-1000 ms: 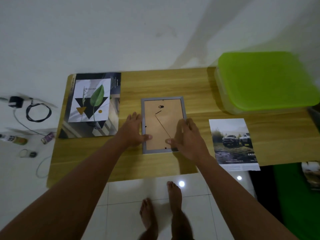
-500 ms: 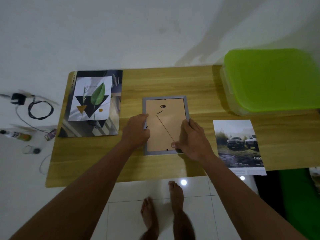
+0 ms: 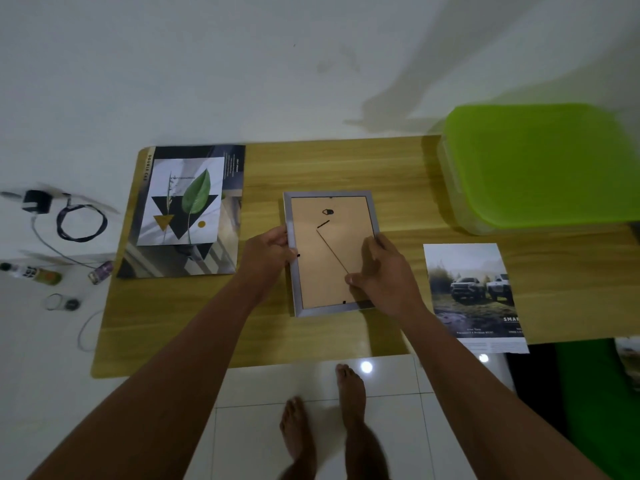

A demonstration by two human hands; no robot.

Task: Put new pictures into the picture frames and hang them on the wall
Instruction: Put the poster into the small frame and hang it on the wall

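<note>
A grey picture frame lies face down at the middle of the wooden table, its brown backing board with hanger and stand facing up. My left hand grips the frame's left edge, fingers curled over it. My right hand holds the right edge, thumb resting on the backing board. A leaf print lies on a dark magazine at the table's left. A picture of two cars lies at the right, overhanging the front edge.
A box with a green lid stands at the back right. On the white floor at the left lie a charger with cable, a small bottle and a ring. My bare feet stand below the table's front edge.
Both hands shifted from lying on the backing board to gripping the frame's left and right edges. The frame seems slightly raised and turned at its near end.
</note>
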